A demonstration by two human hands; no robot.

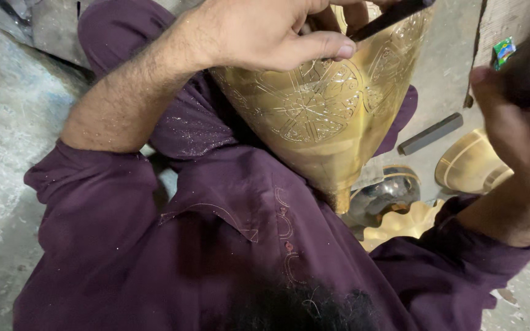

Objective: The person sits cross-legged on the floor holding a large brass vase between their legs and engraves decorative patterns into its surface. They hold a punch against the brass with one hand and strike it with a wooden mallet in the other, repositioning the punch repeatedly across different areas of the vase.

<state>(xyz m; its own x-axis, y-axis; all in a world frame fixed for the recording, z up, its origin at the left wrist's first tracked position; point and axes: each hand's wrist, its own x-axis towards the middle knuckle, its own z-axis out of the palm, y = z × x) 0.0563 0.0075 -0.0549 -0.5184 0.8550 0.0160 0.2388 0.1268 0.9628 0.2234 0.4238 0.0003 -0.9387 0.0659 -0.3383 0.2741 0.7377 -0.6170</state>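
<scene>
Our left hand (259, 34) at top centre, fingers clamped on dark chisel (391, 18) against engraved brass vessel (320, 116) — vessel rests on lap, centre frame, tapering downward. Our right hand (516, 129), blurred at right edge — grip we cannot tell. Dark bar (430, 133) and brass bowl (470, 165) on floor, right.

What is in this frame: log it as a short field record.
left hand: pinches a dark chisel against the brass vessel
right hand: blurred, at a wooden block; grip unclear
brass vessel: engraved, tapered, resting on the lap
floor: dark bar, brass bowl, scalloped brass piece
clothing: purple garment
</scene>
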